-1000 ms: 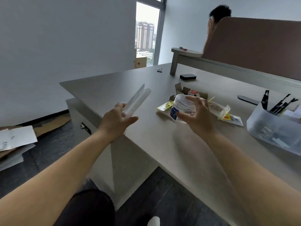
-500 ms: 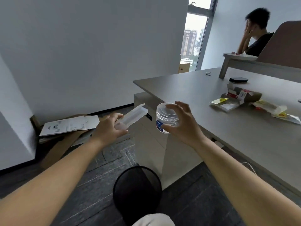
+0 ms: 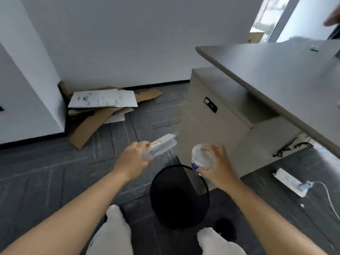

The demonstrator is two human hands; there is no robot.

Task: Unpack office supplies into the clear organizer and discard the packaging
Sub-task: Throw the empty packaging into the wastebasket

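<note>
I see my left hand [image 3: 133, 159] gripping a clear case [image 3: 161, 147] and my right hand [image 3: 218, 165] clasping a jar [image 3: 199, 158], both above the black bin [image 3: 179, 195] on dark carpet [image 3: 46, 172] beside the grey desk [image 3: 276, 74].

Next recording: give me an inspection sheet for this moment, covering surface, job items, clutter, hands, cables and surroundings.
Surface: grey desk at the right, with a drawer cabinet beneath it; the part in view is almost bare.
Job's things: flat clear plastic case and round clear tub, both held above a black mesh waste bin on the floor.
Clutter: flattened cardboard and printed sheets piled against the wall.
Hands: left hand grips the case; right hand grips the tub from above.
Cables: white power strip with a white lead on the floor; black cords under the desk.
Surroundings: white walls, dark floor tiles, window at the upper right.
</note>
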